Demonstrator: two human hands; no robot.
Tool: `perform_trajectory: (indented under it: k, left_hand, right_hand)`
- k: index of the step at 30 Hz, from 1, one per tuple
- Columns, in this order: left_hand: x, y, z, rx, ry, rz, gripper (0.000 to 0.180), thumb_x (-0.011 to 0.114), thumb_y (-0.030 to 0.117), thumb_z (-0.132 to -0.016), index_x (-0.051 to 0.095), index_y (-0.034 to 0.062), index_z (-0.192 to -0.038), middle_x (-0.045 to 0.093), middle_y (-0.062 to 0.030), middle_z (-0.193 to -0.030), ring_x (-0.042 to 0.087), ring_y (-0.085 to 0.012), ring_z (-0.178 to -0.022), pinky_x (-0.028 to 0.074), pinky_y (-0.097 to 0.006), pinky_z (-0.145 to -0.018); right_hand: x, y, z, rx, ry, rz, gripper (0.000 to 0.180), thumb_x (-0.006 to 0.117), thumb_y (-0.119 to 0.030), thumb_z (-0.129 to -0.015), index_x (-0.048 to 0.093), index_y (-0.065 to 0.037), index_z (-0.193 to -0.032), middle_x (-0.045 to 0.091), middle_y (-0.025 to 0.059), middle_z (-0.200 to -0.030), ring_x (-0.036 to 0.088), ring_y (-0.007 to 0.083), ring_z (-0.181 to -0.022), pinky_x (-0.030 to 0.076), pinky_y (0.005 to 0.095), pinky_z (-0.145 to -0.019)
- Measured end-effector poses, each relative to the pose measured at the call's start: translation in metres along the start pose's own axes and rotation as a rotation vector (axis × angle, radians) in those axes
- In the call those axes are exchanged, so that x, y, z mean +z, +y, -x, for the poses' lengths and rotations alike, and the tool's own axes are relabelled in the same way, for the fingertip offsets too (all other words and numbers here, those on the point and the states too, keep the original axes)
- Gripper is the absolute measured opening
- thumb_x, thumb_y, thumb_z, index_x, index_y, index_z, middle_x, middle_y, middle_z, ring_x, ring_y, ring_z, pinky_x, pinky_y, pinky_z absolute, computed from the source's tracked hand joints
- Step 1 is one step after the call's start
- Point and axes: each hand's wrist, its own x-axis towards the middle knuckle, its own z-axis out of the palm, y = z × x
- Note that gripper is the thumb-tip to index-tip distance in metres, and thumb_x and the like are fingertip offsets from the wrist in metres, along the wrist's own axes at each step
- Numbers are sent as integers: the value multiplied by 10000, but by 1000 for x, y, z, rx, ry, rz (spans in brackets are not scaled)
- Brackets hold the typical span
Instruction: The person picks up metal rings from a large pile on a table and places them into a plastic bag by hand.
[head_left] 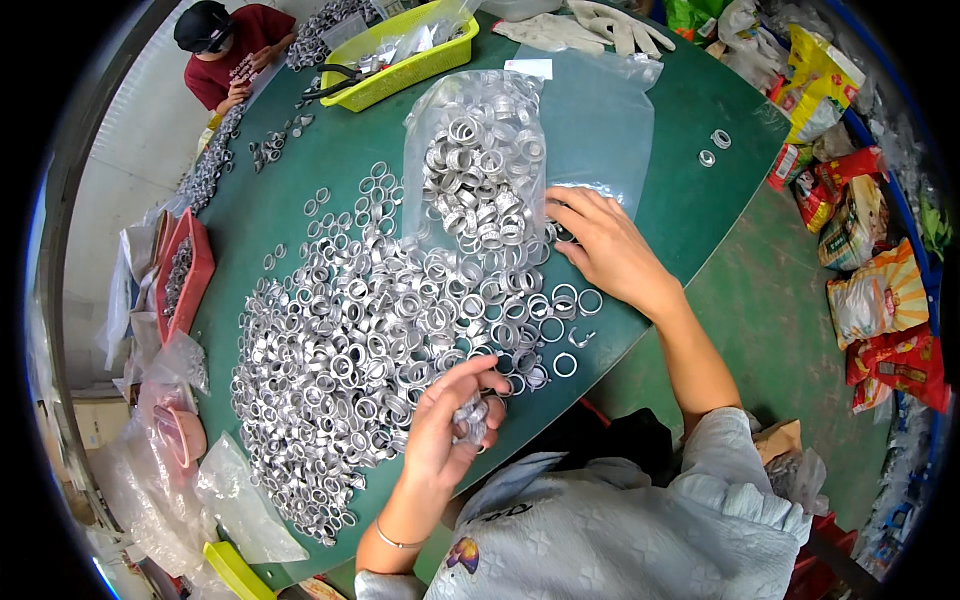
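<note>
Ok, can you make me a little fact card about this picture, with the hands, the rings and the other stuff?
Left hand: curled around some silvery rings
Right hand: fingertips by the right edge of the clear bag; can't tell whether it grips anything
Clear bag: has lots of rings inside
Ring pile: loose, spread over the green table
Far side: yellow basket, pale gloves
Left side: red tray
Other person: at the far left

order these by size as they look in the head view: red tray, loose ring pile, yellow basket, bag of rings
Largest to smallest, by apparent size:
1. Loose ring pile
2. Bag of rings
3. Yellow basket
4. Red tray
</note>
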Motion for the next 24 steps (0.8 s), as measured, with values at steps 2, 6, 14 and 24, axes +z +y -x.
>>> perform_trajectory:
  k: [2, 6, 14, 24]
  left_hand:
    - [-3, 3, -7, 54, -46, -87, 240, 488, 75, -906, 587, -18, -1105, 603, -95, -842, 536, -149, -584, 430, -242, -433]
    - [15, 27, -28, 470, 1, -900, 153, 663, 93, -824, 665, 0, -945, 583, -51, -668, 540, -129, -551, 432, -261, -463]
    - [28, 84, -66, 973, 585, -2027, 417, 712, 398, -755, 626, 11, -627, 592, -131, -599, 569, -306, -497, 442, -376, -484]
    - [31, 133, -118, 673, 252, -1293, 355, 587, 247, -881, 644, -25, -660, 490, -16, -462, 417, -78, -385, 321, -246, -382]
  right_hand:
    - [-11, -4, 4, 106, -89, 19, 328, 660, -47, -749, 554, -16, -1058, 567, 96, -1093, 504, 270, -1070, 373, 371, -907]
    - [-12, 4, 22, 98, -5, -20, 222, 673, -79, -748, 581, -26, -943, 566, 79, -1006, 513, 263, -994, 385, 370, -845]
    - [-21, 1, 17, 195, 155, -352, 345, 698, -192, -774, 540, -23, -1030, 574, 110, -941, 545, 301, -906, 438, 375, -770]
    - [-7, -5, -53, 55, 112, 139, 291, 590, -288, -837, 566, -22, -721, 578, 162, -567, 584, 362, -551, 465, 427, -562]
